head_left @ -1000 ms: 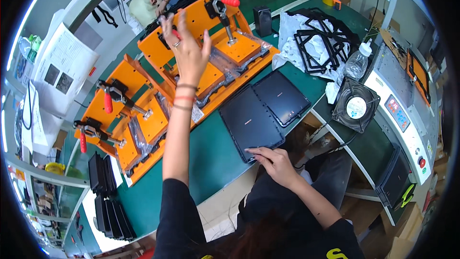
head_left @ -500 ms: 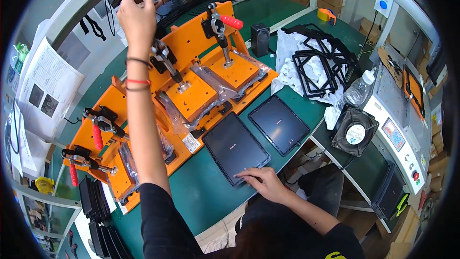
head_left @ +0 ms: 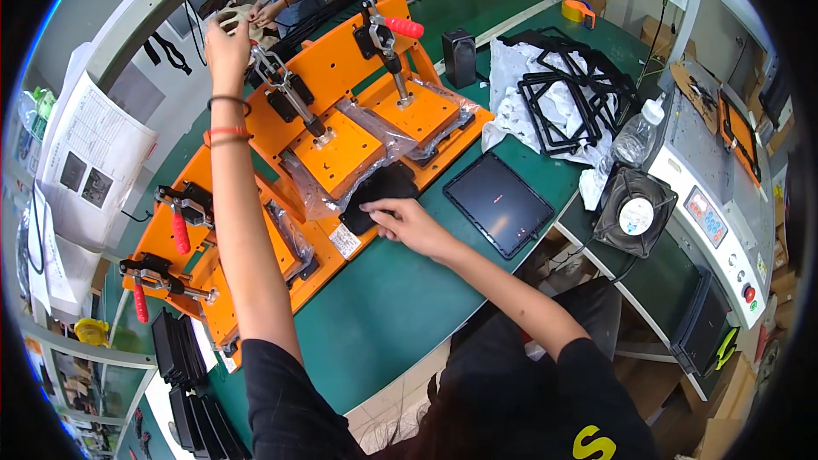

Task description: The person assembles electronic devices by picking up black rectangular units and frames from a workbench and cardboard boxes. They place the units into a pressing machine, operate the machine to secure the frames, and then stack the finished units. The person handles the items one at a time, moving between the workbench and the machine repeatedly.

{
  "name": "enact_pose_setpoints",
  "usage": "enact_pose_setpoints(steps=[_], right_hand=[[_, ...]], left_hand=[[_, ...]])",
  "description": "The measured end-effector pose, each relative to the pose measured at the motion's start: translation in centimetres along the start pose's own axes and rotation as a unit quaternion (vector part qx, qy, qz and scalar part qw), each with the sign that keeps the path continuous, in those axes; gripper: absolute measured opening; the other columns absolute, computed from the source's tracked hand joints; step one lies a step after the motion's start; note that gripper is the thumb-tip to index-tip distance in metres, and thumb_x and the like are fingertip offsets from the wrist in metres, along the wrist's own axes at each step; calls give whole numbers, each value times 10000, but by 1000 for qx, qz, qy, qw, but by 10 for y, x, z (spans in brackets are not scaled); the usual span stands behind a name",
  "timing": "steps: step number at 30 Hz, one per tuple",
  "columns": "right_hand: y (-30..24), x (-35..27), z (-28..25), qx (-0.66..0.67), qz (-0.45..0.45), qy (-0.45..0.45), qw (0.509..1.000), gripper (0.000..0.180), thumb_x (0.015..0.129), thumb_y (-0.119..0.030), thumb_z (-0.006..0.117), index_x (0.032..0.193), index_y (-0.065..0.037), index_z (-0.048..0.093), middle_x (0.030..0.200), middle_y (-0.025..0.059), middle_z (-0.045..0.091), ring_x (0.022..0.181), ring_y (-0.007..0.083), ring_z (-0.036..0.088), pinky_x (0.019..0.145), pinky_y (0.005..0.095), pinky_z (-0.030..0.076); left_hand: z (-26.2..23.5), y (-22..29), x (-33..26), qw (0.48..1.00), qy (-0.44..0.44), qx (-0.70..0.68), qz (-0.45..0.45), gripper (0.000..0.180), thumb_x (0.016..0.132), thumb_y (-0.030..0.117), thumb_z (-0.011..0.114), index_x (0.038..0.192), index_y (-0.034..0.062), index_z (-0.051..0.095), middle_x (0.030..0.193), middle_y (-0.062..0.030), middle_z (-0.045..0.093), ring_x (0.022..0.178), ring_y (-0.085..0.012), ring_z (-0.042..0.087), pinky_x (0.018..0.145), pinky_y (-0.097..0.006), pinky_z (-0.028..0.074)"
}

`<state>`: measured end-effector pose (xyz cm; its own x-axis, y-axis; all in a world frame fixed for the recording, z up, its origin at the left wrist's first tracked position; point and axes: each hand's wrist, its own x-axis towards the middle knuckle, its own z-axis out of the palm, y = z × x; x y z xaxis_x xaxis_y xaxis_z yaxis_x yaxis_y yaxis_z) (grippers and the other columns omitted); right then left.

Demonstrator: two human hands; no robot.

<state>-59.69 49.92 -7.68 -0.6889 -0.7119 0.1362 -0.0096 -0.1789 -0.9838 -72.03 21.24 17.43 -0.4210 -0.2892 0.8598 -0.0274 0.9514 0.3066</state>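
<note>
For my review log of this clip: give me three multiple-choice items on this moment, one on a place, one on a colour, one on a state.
1. Where is the right hand?
A. On the black panel at the orange jig
B. On the water bottle
C. On the fan

2. What colour are the clamp handle grips?
A. Blue
B. Red
C. White

3. How is the left hand held?
A. Flat on the green table
B. In the lap
C. Raised, gripping a clamp lever

Answers: 1 A, the fingers rest on the panel; 2 B, the grips show red; 3 C, the arm reaches up over the jig.
</note>
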Motion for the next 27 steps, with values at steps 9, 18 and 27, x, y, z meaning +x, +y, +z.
enact_pose_setpoints(steps=[9, 18, 27], right_hand=[[-6, 28, -14, 121, 160, -178, 963, 317, 969, -123, 444, 1237, 29, 520, 683, -39, 397, 565, 46, 322, 495, 177, 286], [-7, 53, -30, 83, 229, -131, 961, 330, 948, -214, 517, 1245, -71, 531, 777, 87, 609, 587, 92, 544, 442, 191, 393], [-16, 31, -4, 104, 44, -6, 994, 296, 930, -199, 537, 1131, 3, 457, 757, 93, 612, 619, 130, 599, 554, 224, 463]], left_hand=[[-99, 64, -194, 965, -221, 139, -36, 496, 911, 364, 520, 1131, -79, 486, 985, -310, 583, 956, -429, 567, 825, -444, 449], [-93, 53, -213, 911, -331, 141, -203, 605, 907, 467, 467, 779, -106, 610, 759, -300, 614, 809, -447, 609, 755, -477, 472], [-65, -9, -232, 904, -341, -139, -216, 406, 942, 277, 477, 824, -92, 599, 613, -88, 575, 558, -156, 516, 541, -302, 409]])
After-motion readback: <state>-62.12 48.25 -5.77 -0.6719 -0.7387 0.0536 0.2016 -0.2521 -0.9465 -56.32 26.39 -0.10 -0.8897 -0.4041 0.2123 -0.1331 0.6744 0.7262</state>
